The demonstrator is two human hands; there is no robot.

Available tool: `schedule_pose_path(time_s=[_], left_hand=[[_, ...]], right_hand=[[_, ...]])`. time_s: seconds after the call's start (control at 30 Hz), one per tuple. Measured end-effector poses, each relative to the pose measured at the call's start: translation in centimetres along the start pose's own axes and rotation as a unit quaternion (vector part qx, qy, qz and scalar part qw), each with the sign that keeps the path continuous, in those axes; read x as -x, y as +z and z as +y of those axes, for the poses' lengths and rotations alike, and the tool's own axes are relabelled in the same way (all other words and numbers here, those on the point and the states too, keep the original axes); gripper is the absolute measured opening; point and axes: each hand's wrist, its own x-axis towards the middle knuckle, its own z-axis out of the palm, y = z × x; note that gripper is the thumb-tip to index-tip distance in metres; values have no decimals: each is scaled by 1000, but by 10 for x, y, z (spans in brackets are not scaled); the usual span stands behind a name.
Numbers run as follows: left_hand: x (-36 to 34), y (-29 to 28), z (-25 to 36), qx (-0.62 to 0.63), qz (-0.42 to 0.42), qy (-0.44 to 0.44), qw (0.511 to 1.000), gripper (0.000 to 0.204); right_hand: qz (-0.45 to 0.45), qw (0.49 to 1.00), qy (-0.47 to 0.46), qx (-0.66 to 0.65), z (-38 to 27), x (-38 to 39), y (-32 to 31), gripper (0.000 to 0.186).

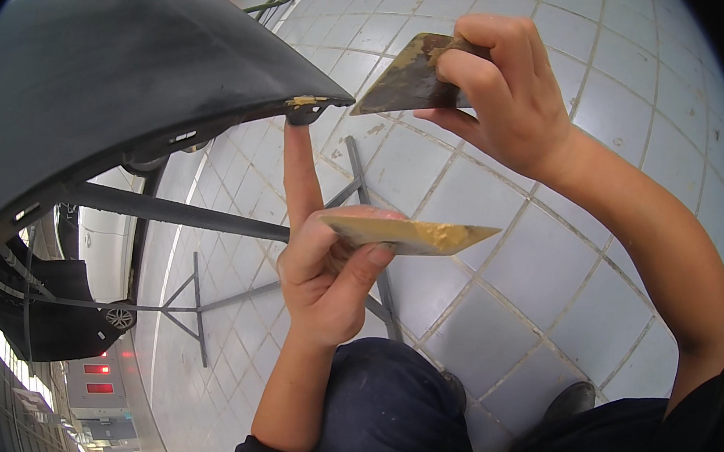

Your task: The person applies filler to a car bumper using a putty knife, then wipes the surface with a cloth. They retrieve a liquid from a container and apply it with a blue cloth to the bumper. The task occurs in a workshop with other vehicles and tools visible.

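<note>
My left hand (325, 284) grips a flat plate (396, 234) carrying a lump of yellow putty (445, 233) near its right end; its index finger reaches up to the underside of a dark grey curved panel (142, 53) at the corner. Yellow putty (309, 101) lies along that corner's edge. My right hand (504, 91) is closed on a dark, putty-smeared scraper (404, 80), whose left tip is just right of the panel's corner; whether they touch I cannot tell.
Grey metal stand bars (178, 208) run under the panel over a tiled floor (502, 241). At the left stand another black panel (51, 326) and a car's wheel (118, 318). A hose (275, 1) lies beyond the panel. My shoe (570, 402) shows below.
</note>
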Motion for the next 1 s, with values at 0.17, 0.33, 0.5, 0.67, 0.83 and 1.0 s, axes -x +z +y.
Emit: schedule_pose_path(time_s=[0.17,0.33,0.5,0.67,0.83,1.0], left_hand=[[-1,0,0,-1,9,0,1000,19],[-3,4,2,6,3,-2,1000,20],[-1,0,1,-5,-4,2,1000,20],[-1,1,-1,-8,-2,8,1000,20],[-3,2,1,-1,-4,-2,1000,19],[-1,0,1,-14,1,2,1000,18]], right_hand=[[25,999,6,-32,-6,-12,-4,66],[201,974,-94,35,9,-37,19,42],[37,999,-1,-26,-9,-21,0,67],[5,1000,9,-18,-2,1,2,67],[51,998,3,-34,-13,-35,-12,67],[90,996,-24,5,-4,-29,6,60]])
